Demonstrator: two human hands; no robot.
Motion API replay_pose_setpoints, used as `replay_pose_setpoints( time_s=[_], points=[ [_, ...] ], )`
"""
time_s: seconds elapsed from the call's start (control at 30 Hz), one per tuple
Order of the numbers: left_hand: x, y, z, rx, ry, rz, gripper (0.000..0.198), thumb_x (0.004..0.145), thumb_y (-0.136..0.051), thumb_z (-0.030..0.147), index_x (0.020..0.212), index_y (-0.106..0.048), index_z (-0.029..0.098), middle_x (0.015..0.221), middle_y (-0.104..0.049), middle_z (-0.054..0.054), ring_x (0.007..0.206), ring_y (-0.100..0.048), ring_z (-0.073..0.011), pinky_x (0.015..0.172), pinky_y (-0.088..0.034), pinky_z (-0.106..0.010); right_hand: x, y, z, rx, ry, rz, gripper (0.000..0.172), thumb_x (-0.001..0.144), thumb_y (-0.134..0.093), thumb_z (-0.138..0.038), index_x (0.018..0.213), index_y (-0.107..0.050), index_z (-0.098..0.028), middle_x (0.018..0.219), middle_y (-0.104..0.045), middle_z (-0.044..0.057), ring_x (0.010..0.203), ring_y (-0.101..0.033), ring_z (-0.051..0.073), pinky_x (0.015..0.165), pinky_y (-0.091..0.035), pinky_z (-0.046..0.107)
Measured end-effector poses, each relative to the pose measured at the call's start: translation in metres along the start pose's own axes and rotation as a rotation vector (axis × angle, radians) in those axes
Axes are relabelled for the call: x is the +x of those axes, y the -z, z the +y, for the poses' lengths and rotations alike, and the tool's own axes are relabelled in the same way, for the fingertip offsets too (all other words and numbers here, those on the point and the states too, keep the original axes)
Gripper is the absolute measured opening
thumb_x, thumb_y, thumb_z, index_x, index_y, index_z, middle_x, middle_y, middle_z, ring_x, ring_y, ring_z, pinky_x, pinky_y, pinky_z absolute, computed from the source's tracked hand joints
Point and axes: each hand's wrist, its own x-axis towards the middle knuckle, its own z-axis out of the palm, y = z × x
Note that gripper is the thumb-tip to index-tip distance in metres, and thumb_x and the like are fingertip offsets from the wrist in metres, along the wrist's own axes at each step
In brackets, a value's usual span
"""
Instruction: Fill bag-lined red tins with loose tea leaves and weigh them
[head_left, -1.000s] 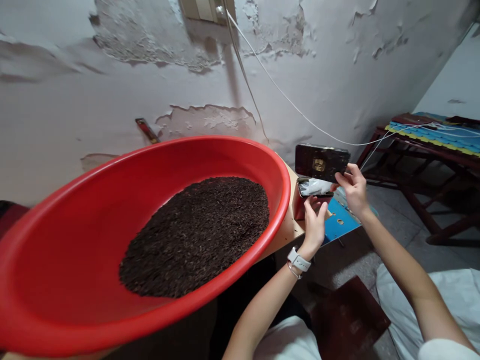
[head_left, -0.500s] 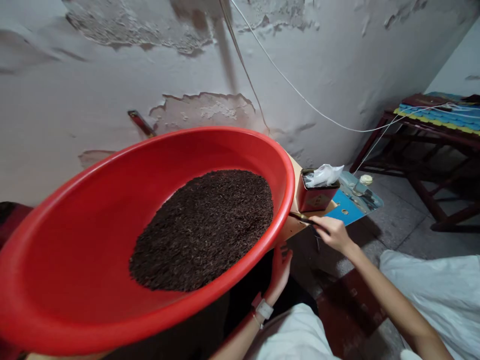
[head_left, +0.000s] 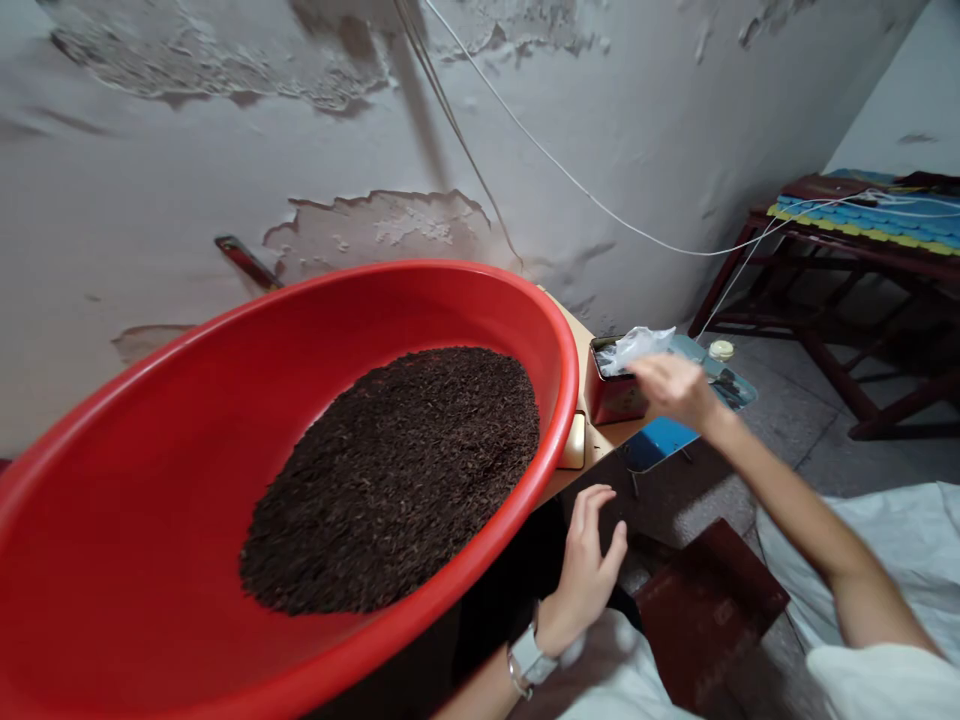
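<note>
My right hand (head_left: 679, 390) is at the right side of a red tin (head_left: 619, 400). Its fingers are pinched at the edge of a clear plastic bag (head_left: 637, 345) that sticks out of the tin's open top; the fingertips are partly hidden. My left hand (head_left: 585, 570), with a watch on the wrist, hangs open below the table corner with fingers apart, holding nothing. A tin lid (head_left: 574, 442), gold inside, lies on the wooden tabletop (head_left: 556, 485) against the basin. The large red basin (head_left: 172, 430) holds a heap of dark, loose tea leaves (head_left: 397, 480).
Behind the tin is a blue folding stool (head_left: 660, 445) with small items on it. A dark wooden stand (head_left: 825, 350) bears blue and yellow mats at the right. White cable (head_left: 600, 195) runs along the peeling wall. A dark red seat (head_left: 712, 600) stands below my hands.
My right hand has let go of the tin lid beside the basin and moved up to the plastic bag. My left hand has come away from the basin's rim and opened.
</note>
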Motion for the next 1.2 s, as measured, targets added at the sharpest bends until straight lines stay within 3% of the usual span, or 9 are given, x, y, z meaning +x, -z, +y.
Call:
replay_pose_setpoints(
  time_s=[0.13,0.33,0.43,0.6,0.7,0.87,1.03,1.13,1.2],
  points=[
    [0.017,-0.012,0.012,0.028,-0.154,-0.096,0.029,0.092,-0.049,0.021,0.121,-0.047,0.020,0.125,-0.051,-0.013,0.120,-0.052,-0.0237,0.104,-0.045,-0.046,0.051,0.046,0.061,-0.068,0.238,-0.369,0.057,0.083,-0.045,0.000,0.128,-0.057,-0.031,0.135,-0.058,0.002,0.121,-0.052,0.022,0.090,-0.045,0.038],
    [0.039,-0.026,0.025,0.033,-0.289,-0.088,0.031,0.092,-0.050,0.021,0.123,-0.044,0.018,0.127,-0.051,-0.014,0.121,-0.051,-0.0237,0.104,-0.046,-0.046,0.088,0.019,0.080,-0.020,0.458,-0.832,0.044,0.086,-0.046,-0.004,0.120,-0.064,-0.026,0.116,-0.069,0.004,0.107,-0.058,0.018,0.089,-0.043,0.033],
    [0.052,-0.027,0.028,0.080,-0.343,-0.025,0.032,0.092,-0.050,0.022,0.123,-0.044,0.018,0.125,-0.052,-0.014,0.120,-0.052,-0.0237,0.103,-0.047,-0.045,0.091,0.008,0.078,0.027,0.316,-0.854,0.032,0.084,-0.049,-0.007,0.102,-0.071,-0.020,0.096,-0.072,0.007,0.091,-0.062,0.018,0.081,-0.043,0.028],
    [0.113,-0.036,0.038,0.358,-0.329,0.173,0.043,0.093,-0.044,0.024,0.133,-0.041,0.008,0.138,-0.046,-0.020,0.134,-0.041,-0.0286,0.112,-0.038,-0.047,0.082,0.003,0.058,0.088,-0.379,-0.670,0.037,0.077,-0.050,-0.007,0.110,-0.067,-0.013,0.080,-0.072,0.006,0.071,-0.063,0.017,0.064,-0.042,0.023],
    [0.159,-0.048,0.044,0.617,-0.246,0.157,0.057,0.095,-0.043,0.032,0.140,-0.035,-0.002,0.149,-0.037,-0.024,0.143,-0.030,-0.0319,0.118,-0.026,-0.047,0.076,0.000,0.049,0.094,-0.673,-0.603,0.028,0.078,-0.053,-0.013,0.101,-0.069,-0.010,0.072,-0.071,0.007,0.069,-0.065,0.017,0.062,-0.043,0.022],
    [0.195,-0.061,0.045,0.869,-0.242,-0.039,0.067,0.096,-0.040,0.047,0.137,-0.042,-0.006,0.145,-0.044,-0.026,0.138,-0.038,-0.0324,0.118,-0.023,-0.046,0.081,0.010,0.051,-0.082,-0.530,-0.734,0.022,0.078,-0.058,-0.011,0.093,-0.075,-0.011,0.092,-0.073,0.014,0.094,-0.066,0.024,0.076,-0.046,0.026],
    [0.208,-0.050,0.044,0.889,-0.296,-0.169,0.052,0.094,-0.046,0.045,0.125,-0.056,0.005,0.128,-0.059,-0.021,0.121,-0.051,-0.0300,0.104,-0.036,-0.044,0.060,0.080,0.015,0.158,-0.318,-0.430,0.024,0.083,-0.057,-0.018,0.099,-0.074,-0.018,0.098,-0.072,0.008,0.091,-0.065,0.021,0.079,-0.048,0.029],
    [0.220,-0.041,0.048,0.907,-0.307,-0.249,0.043,0.088,-0.056,0.046,0.110,-0.064,0.010,0.120,-0.062,-0.017,0.112,-0.053,-0.0290,0.098,-0.038,-0.042,0.012,0.104,-0.023,0.701,-0.046,-0.836,0.023,0.083,-0.064,-0.036,0.101,-0.075,-0.029,0.084,-0.073,0.000,0.072,-0.067,0.015,0.067,-0.050,0.024],
    [0.226,-0.041,0.050,0.953,-0.311,-0.274,0.045,0.082,-0.064,0.048,0.104,-0.067,0.009,0.118,-0.061,-0.018,0.111,-0.051,-0.0302,0.098,-0.036,-0.043,-0.021,0.084,-0.048,0.746,-0.049,-0.885,0.042,0.076,-0.071,-0.036,0.118,-0.068,-0.030,0.087,-0.074,0.000,0.074,-0.068,0.016,0.066,-0.052,0.025]
  ],
)
